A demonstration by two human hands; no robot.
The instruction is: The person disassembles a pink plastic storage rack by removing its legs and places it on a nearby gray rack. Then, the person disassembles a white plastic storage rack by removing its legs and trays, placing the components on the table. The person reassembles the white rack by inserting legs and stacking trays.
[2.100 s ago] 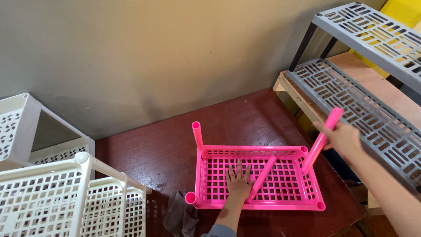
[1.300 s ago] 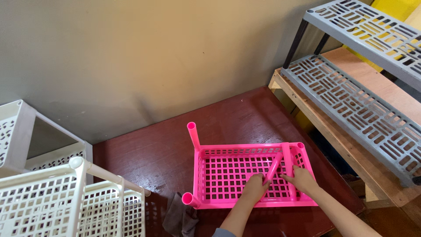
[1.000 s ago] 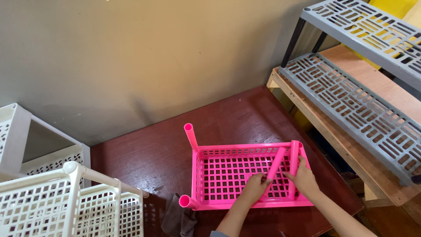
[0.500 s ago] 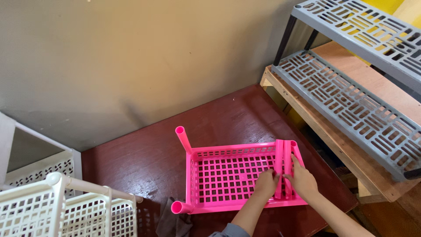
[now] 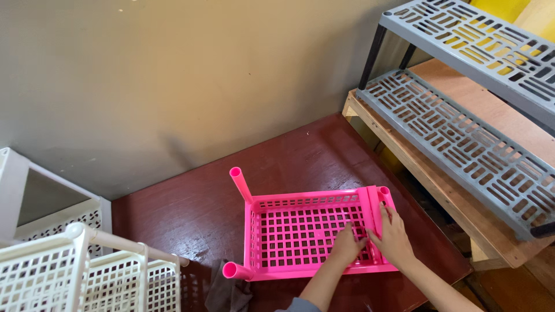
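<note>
Storage or assembly corner, stacked white plastic racks (image 5: 75, 271), grey slotted shelving (image 5: 462, 133) (on bare plywood), plain wall (image 5: 173, 75)

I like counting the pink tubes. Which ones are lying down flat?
The two pink tubes by the hands, flat on the pink tray at its right end. The left two stand in corners.

Both forearms reach forward, left hand (image 5: 346, 247) and right hand (image 5: 395, 236) lying palm-down, side by side.
</note>
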